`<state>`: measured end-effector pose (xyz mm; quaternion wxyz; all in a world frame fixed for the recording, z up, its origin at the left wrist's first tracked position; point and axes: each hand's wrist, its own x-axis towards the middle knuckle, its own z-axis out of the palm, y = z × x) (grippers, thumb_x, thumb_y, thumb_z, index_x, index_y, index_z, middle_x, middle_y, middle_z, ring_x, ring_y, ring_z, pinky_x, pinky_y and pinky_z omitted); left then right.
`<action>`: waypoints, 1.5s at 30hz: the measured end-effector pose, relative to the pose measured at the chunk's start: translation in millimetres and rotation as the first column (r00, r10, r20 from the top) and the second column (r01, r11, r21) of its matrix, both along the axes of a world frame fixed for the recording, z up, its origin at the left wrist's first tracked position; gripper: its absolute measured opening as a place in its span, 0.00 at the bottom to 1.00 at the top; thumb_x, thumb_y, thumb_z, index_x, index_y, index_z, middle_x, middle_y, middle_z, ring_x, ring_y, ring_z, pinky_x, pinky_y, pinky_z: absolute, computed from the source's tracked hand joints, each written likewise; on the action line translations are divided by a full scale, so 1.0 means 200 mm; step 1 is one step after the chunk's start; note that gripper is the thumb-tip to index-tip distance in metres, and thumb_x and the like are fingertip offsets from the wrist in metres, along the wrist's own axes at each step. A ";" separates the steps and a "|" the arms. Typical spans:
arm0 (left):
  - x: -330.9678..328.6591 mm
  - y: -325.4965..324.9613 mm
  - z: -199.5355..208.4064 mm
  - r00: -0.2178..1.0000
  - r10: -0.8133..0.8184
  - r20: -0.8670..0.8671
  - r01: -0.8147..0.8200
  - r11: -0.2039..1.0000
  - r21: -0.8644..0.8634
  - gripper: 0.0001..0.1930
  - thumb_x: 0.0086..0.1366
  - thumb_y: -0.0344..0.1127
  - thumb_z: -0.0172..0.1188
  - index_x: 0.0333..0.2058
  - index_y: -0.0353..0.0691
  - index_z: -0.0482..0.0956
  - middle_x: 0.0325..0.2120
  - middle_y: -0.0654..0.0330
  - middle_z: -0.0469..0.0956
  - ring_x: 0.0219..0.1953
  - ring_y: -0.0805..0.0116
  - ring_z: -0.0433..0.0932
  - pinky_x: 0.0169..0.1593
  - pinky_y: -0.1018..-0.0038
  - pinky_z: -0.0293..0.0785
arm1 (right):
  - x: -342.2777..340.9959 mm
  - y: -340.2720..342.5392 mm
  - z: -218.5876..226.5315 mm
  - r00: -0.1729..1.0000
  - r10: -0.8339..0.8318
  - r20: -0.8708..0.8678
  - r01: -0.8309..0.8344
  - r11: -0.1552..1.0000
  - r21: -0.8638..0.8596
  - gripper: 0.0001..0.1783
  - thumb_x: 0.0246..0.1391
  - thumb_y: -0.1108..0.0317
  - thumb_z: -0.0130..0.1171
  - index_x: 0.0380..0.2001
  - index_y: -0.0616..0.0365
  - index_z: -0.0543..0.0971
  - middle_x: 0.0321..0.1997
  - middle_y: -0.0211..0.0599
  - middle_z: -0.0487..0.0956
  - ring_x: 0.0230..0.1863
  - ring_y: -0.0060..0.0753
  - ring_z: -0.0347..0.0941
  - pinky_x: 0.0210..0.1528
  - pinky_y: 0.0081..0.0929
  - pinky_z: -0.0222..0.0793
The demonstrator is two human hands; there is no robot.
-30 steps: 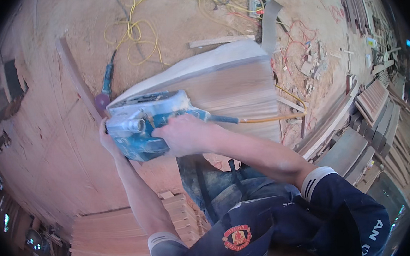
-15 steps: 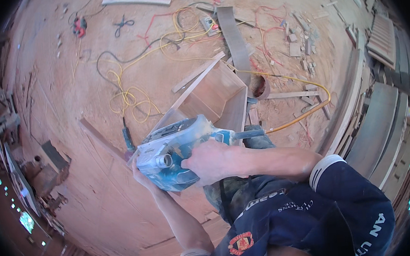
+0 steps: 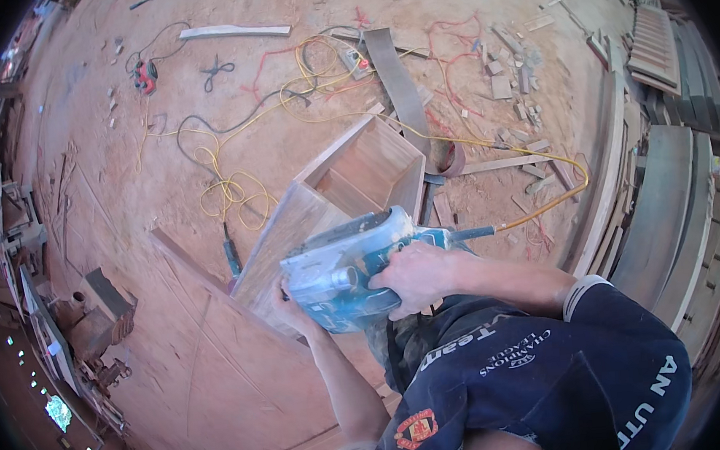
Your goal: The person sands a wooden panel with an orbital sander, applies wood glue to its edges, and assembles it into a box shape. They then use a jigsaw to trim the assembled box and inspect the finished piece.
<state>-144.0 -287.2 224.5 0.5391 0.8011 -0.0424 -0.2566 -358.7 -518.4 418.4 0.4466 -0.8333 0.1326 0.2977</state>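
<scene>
A dusty blue belt sander (image 3: 330, 278) rests on the wooden side panel (image 3: 292, 218) of an open wooden box. My right hand (image 3: 422, 278) is closed around the sander's rear handle, where the cord comes out. At the sander's front end, my left hand (image 3: 293, 308) grips its body, with part of the fingers hidden behind the tool. The box's open compartment (image 3: 364, 174) faces up beyond the sander. The underside of the sander is out of sight.
An orange-yellow cord (image 3: 545, 210) runs right from the sander and loops back. A blue-grey power tool (image 3: 231, 256) lies left of the box. Beyond lie a long grey strip (image 3: 397, 78), a power strip (image 3: 357, 63) and tangled cords. Stacked boards (image 3: 655, 210) line the right side.
The sander and both hands have shifted right and slightly toward me in the picture, exposing more of the box's side panel. Both hands keep their hold.
</scene>
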 end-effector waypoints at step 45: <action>-0.68 -0.74 1.25 0.831 -0.527 0.175 0.501 0.848 0.172 0.14 0.80 0.37 0.60 0.45 0.30 0.87 0.32 0.59 0.79 0.35 0.71 0.77 0.41 0.71 0.73 | -1.13 -0.09 0.28 0.890 -0.421 0.177 0.413 0.907 0.083 0.35 0.44 0.58 0.71 0.59 0.57 0.84 0.44 0.59 0.86 0.46 0.63 0.84 0.54 0.53 0.80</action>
